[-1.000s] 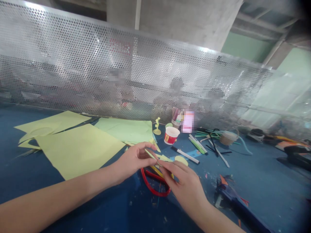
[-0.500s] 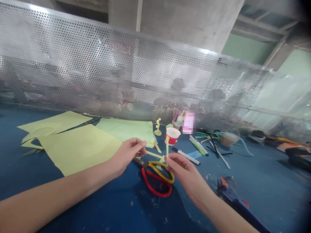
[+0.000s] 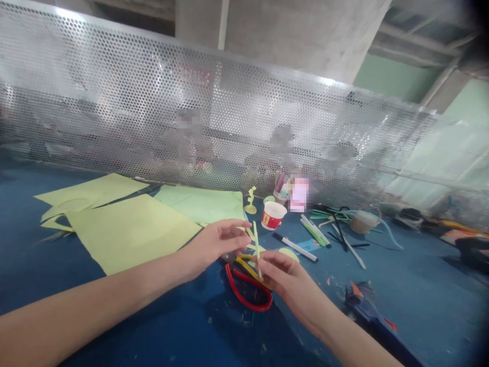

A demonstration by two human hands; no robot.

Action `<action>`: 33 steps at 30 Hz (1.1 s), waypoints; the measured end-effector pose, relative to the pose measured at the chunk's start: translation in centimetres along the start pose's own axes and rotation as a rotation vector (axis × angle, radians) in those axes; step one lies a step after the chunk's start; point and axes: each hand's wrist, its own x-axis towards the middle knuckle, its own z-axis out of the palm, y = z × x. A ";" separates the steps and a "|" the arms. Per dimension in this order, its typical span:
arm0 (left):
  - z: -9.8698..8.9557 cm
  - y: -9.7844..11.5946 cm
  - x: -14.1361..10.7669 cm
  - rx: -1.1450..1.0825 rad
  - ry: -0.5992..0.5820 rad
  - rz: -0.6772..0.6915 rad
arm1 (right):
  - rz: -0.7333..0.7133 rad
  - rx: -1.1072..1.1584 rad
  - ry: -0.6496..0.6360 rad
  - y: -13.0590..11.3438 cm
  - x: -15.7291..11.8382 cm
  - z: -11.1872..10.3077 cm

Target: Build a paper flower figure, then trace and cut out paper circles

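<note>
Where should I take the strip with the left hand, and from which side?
Likely its upper end, with a light pinch from the left. The strip is narrow and stands nearly upright, tilted slightly; the right hand pinches its lower part, leaving the top free. The left hand is on that side, fingertips apart.

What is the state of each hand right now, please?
Left hand: open, beside the thin green strip.
Right hand: closed, pinching that strip near its lower end.
</note>
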 end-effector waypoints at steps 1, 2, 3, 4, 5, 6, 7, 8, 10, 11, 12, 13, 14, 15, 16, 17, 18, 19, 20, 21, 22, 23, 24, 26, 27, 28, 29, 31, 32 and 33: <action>0.1 0.0 -0.1 -0.013 -0.016 0.004 | 0.004 -0.026 -0.015 0.1 -0.1 0.1; 0.2 -0.1 -0.2 -0.025 -0.029 0.009 | 0.010 -0.055 -0.030 0.1 -0.1 0.2; 0.2 -0.1 -0.3 -0.034 -0.039 0.014 | 0.015 -0.081 -0.040 0.1 -0.2 0.2; 0.3 -0.1 -0.4 -0.038 -0.043 0.017 | 0.019 -0.102 -0.045 0.2 -0.2 0.3; 0.3 -0.1 -0.4 -0.036 -0.045 0.018 | 0.021 -0.119 -0.045 0.2 -0.3 0.4; 0.3 -0.1 -0.5 -0.031 -0.043 0.021 | 0.020 -0.132 -0.042 0.2 -0.3 0.4; 0.3 -0.1 -0.5 -0.028 -0.044 0.023 | 0.019 -0.138 -0.041 0.2 -0.3 0.4; 0.3 -0.1 -0.5 -0.026 -0.046 0.027 | 0.019 -0.136 -0.039 0.1 -0.3 0.4; 0.1 -0.1 -0.4 -0.015 -0.051 0.037 | 0.016 -0.109 -0.026 0.0 -0.2 0.4; 0.0 -0.2 -0.3 -0.007 -0.048 0.038 | 0.008 -0.092 -0.010 -0.1 -0.1 0.3; -0.1 -0.3 -0.2 0.004 -0.038 0.033 | -0.005 -0.075 0.019 -0.2 0.0 0.2; -0.2 -0.4 -0.1 0.019 -0.025 0.023 | -0.022 -0.062 0.064 -0.2 0.1 0.0; -0.3 -0.5 0.0 0.041 -0.014 0.010 | -0.044 -0.056 0.113 -0.3 0.2 -0.1; -0.4 -0.7 0.0 0.064 -0.007 -0.007 | -0.072 -0.055 0.160 -0.3 0.3 -0.3; -0.4 -0.8 0.1 0.087 -0.004 -0.023 | -0.104 -0.054 0.201 -0.4 0.5 -0.5; -0.4 -0.9 0.1 0.109 -0.006 -0.033 | -0.135 -0.055 0.226 -0.3 0.6 -0.6; -0.3 -1.1 0.1 0.126 -0.013 -0.036 | -0.163 -0.060 0.232 -0.3 0.6 -0.7; -0.2 -1.2 0.0 0.136 -0.026 -0.034 | -0.187 -0.069 0.223 -0.3 0.7 -0.8; -0.1 -1.3 0.0 0.137 -0.040 -0.031 | -0.201 -0.086 0.211 -0.2 0.7 -0.8; 0.1 -1.5 -0.1 0.133 -0.053 -0.031 | -0.204 -0.108 0.197 -0.2 0.7 -0.7; 0.3 -1.6 -0.2 0.125 -0.066 -0.035 | -0.200 -0.132 0.182 -0.1 0.7 -0.7; 0.5 -1.6 -0.2 0.111 -0.078 -0.043 | -0.193 -0.149 0.176 -0.1 0.6 -0.6; 0.7 -1.6 -0.3 0.093 -0.094 -0.054 | -0.186 -0.156 0.176 0.0 0.6 -0.6; 0.9 -1.6 -0.4 0.067 -0.136 -0.081 | -0.178 -0.145 0.185 0.0 0.6 -0.7; 0.9 -1.5 -0.5 0.058 -0.160 -0.097 | -0.177 -0.137 0.188 0.1 0.7 -0.8; 0.9 -1.5 -0.5 0.055 -0.182 -0.113 | -0.177 -0.132 0.188 0.1 0.7 -0.8; 0.9 -1.5 -0.5 0.059 -0.199 -0.128 | -0.176 -0.131 0.182 0.1 0.7 -0.9; 0.6 -1.7 -0.5 0.065 -0.223 -0.152 | -0.174 -0.130 0.161 0.1 0.8 -1.0; 0.5 -1.9 -0.5 0.063 -0.232 -0.155 | -0.171 -0.127 0.146 0.1 0.8 -1.1; 0.4 -2.1 -0.4 0.056 -0.239 -0.155 | -0.168 -0.125 0.135 0.2 0.8 -1.1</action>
